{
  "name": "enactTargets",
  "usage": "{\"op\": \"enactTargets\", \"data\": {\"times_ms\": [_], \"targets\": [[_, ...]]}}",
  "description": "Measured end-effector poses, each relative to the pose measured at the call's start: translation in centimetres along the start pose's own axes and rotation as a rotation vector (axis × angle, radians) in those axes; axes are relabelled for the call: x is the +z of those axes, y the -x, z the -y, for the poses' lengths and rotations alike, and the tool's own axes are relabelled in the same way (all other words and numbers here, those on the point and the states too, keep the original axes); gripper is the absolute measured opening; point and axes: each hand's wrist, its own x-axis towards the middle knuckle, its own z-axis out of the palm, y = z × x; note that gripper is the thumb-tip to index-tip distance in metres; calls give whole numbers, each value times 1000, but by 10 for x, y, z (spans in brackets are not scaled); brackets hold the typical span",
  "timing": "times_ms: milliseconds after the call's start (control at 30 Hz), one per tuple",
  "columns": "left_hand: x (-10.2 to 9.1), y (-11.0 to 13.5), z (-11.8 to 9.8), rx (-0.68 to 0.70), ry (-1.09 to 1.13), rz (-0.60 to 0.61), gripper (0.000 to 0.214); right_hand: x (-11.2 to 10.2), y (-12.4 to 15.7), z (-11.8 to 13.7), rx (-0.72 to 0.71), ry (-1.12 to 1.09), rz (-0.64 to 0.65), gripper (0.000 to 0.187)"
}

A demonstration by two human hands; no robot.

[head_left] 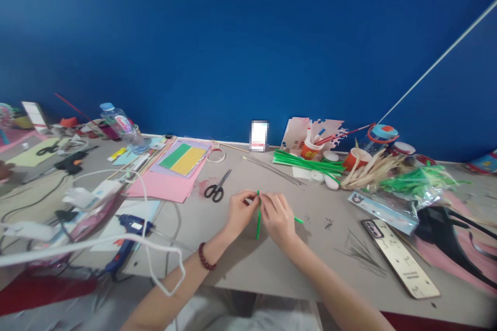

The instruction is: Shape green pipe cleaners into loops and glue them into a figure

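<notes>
Two bare forearms (330, 284) enter from the lower edge, the one at seven o'clock wearing a dark-red beaded bracelet (207, 257). Over the pale grey desk (248, 271), the left hand (243, 213) and the right hand (280, 214) meet on a slender, bright-green, flexible-looking strip (258, 225), taken as the dial's centre. The left fingers are clamped on its upper end; the right fingers are closed on it from three o'clock, their exact contact partly hidden. Its free length points toward six o'clock. Another bright-green tip (298, 220) emerges beyond the right hand, near three o'clock; whether it belongs to the same strip cannot be told.

Good handling here probably calls for a steady left pinch close to the working point, small even movements of the right fingers, and light pressure, lest the strip kink. The free end is best kept clear of the knuckles. Black-handled metal scissors (217, 186) lie at ten o'clock; a bundle of bright-green strips (295, 160) lies between one and two.
</notes>
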Motion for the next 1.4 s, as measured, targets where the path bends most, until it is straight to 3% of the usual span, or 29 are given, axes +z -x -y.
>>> {"op": "enactTargets", "data": {"times_ms": [133,233,433,533,733,867,933,1133,1267,1400], "targets": [[-2,-5,2,-95,98,-74,19,3,2,8,29,-46,45,40],[-1,-8,2,-161,218,-79,18,1,0,5,128,-240,32,36],[-2,-6,-5,-154,223,-45,15,3,-8,-4,638,-811,61,19],[-3,-5,-10,-176,282,-48,13,4,-9,-5,778,-949,104,18],[-1,-4,-7,-293,463,0,9,2,-11,-5,763,-814,103,23],[1,-3,-3,-386,555,2,13,3,-10,-4,810,-896,115,25],[1,-4,-4,-385,578,28,20,4,-10,-3,853,-969,113,26],[-3,-1,-19,-342,592,264,34,3,-10,-10,883,-1035,62,24],[-4,1,-21,-347,548,334,48,1,-14,-20,810,-900,-10,23],[-5,-1,-16,-390,523,332,51,-3,-18,-24,848,-974,50,28]]}}
